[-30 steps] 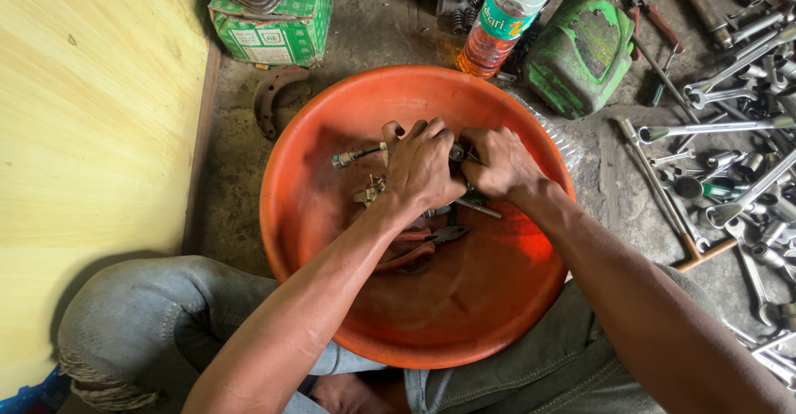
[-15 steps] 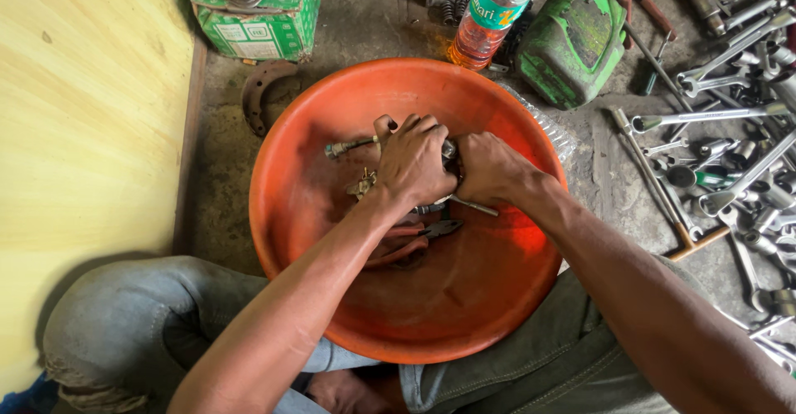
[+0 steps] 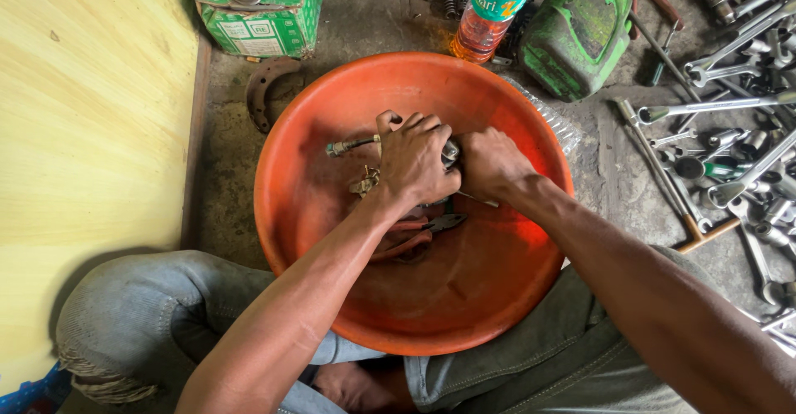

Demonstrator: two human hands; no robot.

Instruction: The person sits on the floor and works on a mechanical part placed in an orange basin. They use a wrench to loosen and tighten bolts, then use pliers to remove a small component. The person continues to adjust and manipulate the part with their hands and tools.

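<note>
On the far left is a big yellow board [image 3: 83,157] that lies flat beside the person's bent knee in grey jeans [image 3: 149,314]. At the far side, a little to the right of the board, sits a green and white box [image 3: 265,16] with some metal bits on top. Near it on the dirty floor lies a rusty curved metal piece [image 3: 267,91]. In the middle is a big round orange bowl [image 3: 332,240], and it rests between the person's legs. Inside the bowl, the left hand [image 3: 414,161] is curled tight around a small metal part [image 3: 450,154], with the fingers wrapped over the top of it. A thin metal rod [image 3: 352,144] sticks out to the left from under that hand. Some small brass-coloured bits [image 3: 365,184] lie just beside the left wrist. Pliers with red handles [image 3: 414,233] lie on the bowl's bottom, near the left arm. The right hand [image 3: 491,164] is closed like a fist and presses against the same metal part, touching the left hand. Most of the part is hidden by the two hands, so its shape is hard to tell. Past the far edge of the bowl stands a plastic bottle with orange drink [image 3: 489,16]. To the right of the bottle is a green plastic cover [image 3: 580,37]. On the far right, lots of shiny spanners and other tools [image 3: 730,157] lie spread out on the floor.
</note>
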